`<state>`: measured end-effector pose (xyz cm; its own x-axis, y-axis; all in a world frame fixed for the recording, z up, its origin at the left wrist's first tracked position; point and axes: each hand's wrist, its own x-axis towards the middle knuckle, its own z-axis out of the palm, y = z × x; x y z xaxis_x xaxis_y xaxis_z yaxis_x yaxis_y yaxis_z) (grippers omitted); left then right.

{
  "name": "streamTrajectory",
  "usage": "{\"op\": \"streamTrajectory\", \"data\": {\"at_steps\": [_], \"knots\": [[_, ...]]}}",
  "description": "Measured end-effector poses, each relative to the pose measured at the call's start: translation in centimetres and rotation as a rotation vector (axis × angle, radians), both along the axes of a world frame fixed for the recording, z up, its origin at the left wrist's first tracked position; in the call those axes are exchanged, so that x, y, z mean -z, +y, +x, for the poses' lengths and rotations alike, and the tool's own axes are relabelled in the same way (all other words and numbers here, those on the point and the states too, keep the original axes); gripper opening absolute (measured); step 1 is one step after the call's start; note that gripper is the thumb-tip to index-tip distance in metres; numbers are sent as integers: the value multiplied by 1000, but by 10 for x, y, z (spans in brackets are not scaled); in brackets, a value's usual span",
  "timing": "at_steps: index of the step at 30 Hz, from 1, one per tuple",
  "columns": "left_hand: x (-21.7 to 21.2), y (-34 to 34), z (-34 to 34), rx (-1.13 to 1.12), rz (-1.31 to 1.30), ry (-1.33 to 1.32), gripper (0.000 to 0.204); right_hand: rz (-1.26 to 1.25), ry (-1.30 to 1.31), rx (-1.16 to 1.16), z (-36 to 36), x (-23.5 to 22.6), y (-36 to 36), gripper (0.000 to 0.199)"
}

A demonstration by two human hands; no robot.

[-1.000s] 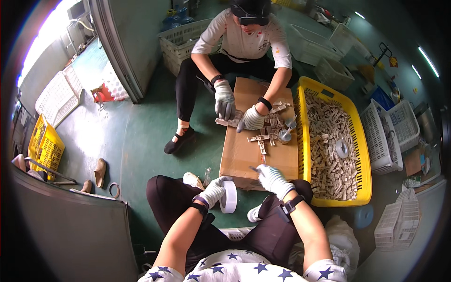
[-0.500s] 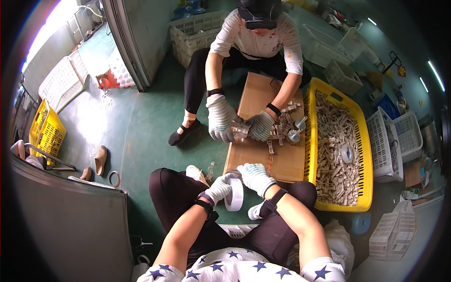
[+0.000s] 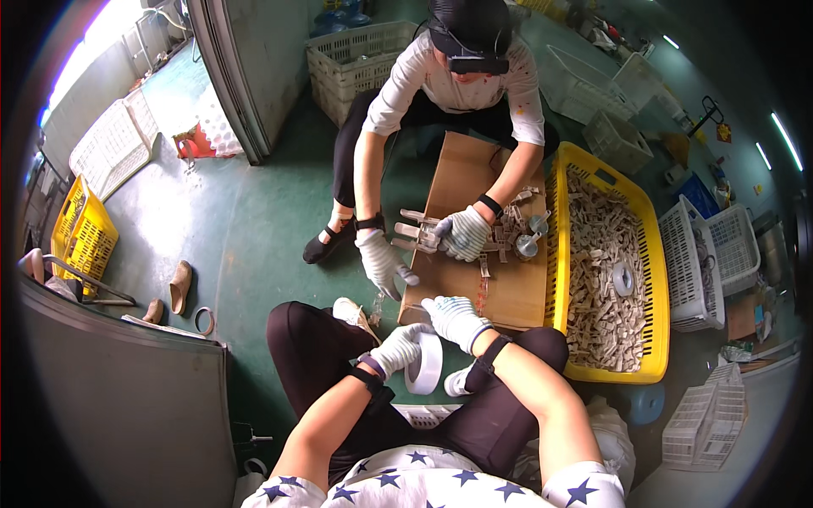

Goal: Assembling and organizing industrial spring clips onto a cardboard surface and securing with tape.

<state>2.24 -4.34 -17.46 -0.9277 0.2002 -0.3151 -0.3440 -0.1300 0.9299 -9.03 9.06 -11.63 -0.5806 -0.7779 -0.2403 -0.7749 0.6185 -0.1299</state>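
Observation:
My left hand [image 3: 395, 349], in a white knitted glove, is closed on a wide roll of white tape [image 3: 426, 377] hanging over my lap. Just right of it, at the near edge of a brown cardboard box [image 3: 521, 292], my gloved right hand [image 3: 457, 323] has its fingers pressed together. What sits in that pinch is too small to make out. Across the box, a co-worker's gloved hand [image 3: 466, 234] grips several clear plastic pieces [image 3: 417, 230]. The co-worker's other hand [image 3: 385, 262] reaches down beside the box, near a clear piece [image 3: 377, 309] on the floor.
Small whitish strips [image 3: 511, 224] and a clear-and-metal part [image 3: 527, 245] lie on the box. A yellow crate [image 3: 659, 347] full of such strips stands at its right, with a tape roll [image 3: 623, 279] inside. White crates [image 3: 694, 271] stand farther right; a grey panel [image 3: 127, 398] is left.
The co-worker's one hand has left the clear pieces and moved down toward the floor; the pieces now fan out in the other hand. My hands have shifted only slightly.

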Motion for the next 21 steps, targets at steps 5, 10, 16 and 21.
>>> {"op": "streamTrajectory", "data": {"at_steps": [5,10,16,21], "knots": [[-5,3,7,41,-90,-2,51,-49,55,-16,3,4,5,21],[-22,-8,8,123,-158,-3,48,14,81,-12,13,-3,8,26],[-63,-23,9,152,-380,119,50,-178,62,31,-5,-40,38,27],[-83,-34,-13,70,-411,234,42,-58,125,349,-41,-49,83,32]]}}
